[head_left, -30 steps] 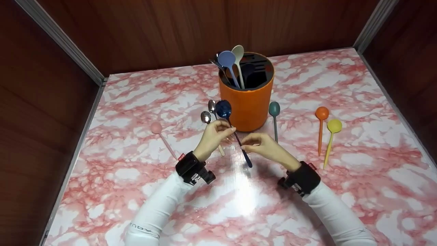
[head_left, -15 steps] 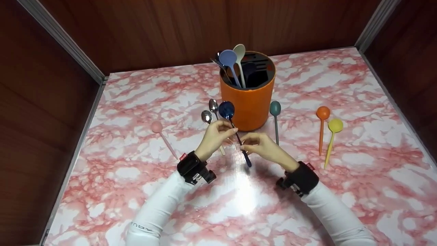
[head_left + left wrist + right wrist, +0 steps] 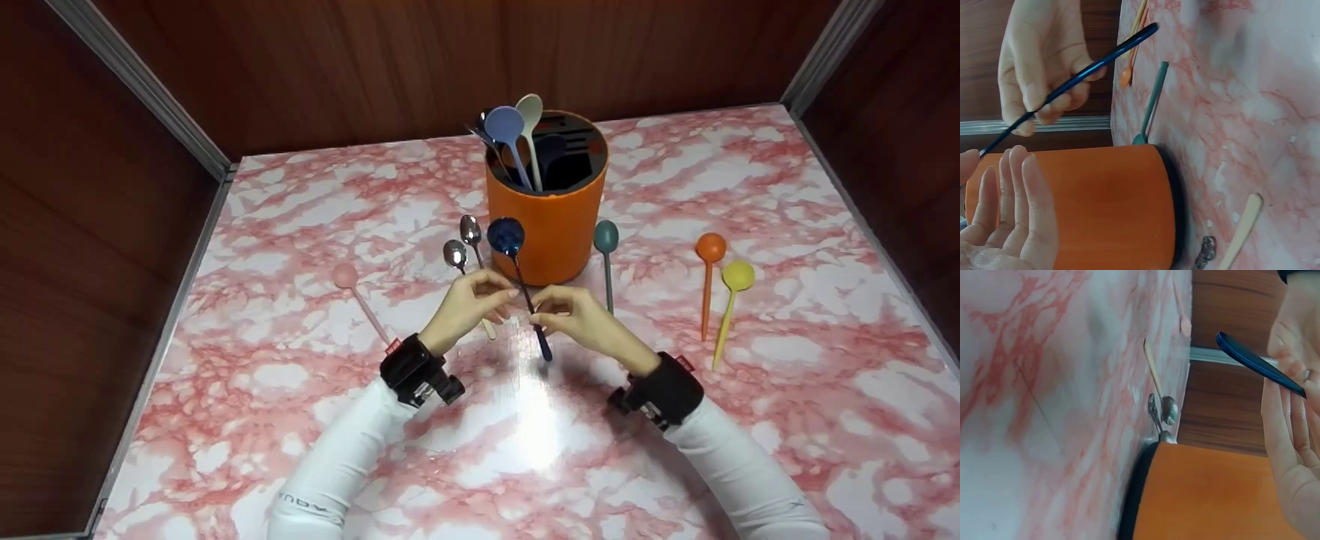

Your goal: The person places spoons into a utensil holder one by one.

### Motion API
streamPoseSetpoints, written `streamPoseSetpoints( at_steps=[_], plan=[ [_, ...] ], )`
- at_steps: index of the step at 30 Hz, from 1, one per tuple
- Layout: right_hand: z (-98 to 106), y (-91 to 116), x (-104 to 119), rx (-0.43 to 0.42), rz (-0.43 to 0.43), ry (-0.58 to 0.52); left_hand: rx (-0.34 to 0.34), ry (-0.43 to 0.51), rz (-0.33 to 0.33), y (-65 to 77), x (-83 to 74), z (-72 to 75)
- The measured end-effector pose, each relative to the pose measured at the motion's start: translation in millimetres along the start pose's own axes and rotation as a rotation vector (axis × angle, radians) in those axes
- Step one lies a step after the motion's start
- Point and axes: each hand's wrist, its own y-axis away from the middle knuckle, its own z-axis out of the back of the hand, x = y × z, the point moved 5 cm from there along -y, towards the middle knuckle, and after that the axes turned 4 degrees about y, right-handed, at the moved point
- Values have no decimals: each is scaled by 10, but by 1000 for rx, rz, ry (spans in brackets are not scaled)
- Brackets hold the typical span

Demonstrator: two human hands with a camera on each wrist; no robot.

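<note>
Spoon (image 3: 1086, 72), dark blue, in a proper thumb-and-fingers pinch by the handle in the right hand (image 3: 574, 315), no gap left. Spoon's bowl up beyond the grip, near the orange holder (image 3: 559, 240). Left hand (image 3: 466, 301) just left of the grip, fingers loose and fairly straight, thumb right by the shaft; can't tell if touching. Past the grip, lilac spoon (image 3: 505, 124) and cream spoon (image 3: 529, 112) sticking out of the holder. Left of the grip: two silver spoons (image 3: 455, 253), then pink spoon (image 3: 345, 276). Right of it: green spoon (image 3: 606, 237) close, orange spoon (image 3: 710, 247) and yellow spoon (image 3: 738, 276) farther out.
</note>
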Motion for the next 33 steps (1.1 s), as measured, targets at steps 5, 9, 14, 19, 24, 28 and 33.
streamPoseSetpoints(
  at_steps=[5, 9, 14, 19, 24, 28, 33],
  plan=[
    [82, -34, 95, -44, 21, 29, 8, 17, 13, 42, 93, 34],
    [166, -81, 208, -94, 52, 51, 15, 25, 30, 88, 186, 52],
    [279, -142, 367, -134, 74, 54, 55, 1, 53, 156, 313, 55],
    [386, -211, 520, -134, 92, 19, 78, 0, 51, 212, 411, 64],
    [492, -269, 674, -148, 107, 15, 82, 5, 43, 258, 446, 76],
    [565, -318, 804, -166, 126, 45, 74, 3, 47, 291, 466, 84],
    [665, -399, 974, -212, 185, 50, 76, -3, 41, 310, 500, 87]
  ],
)
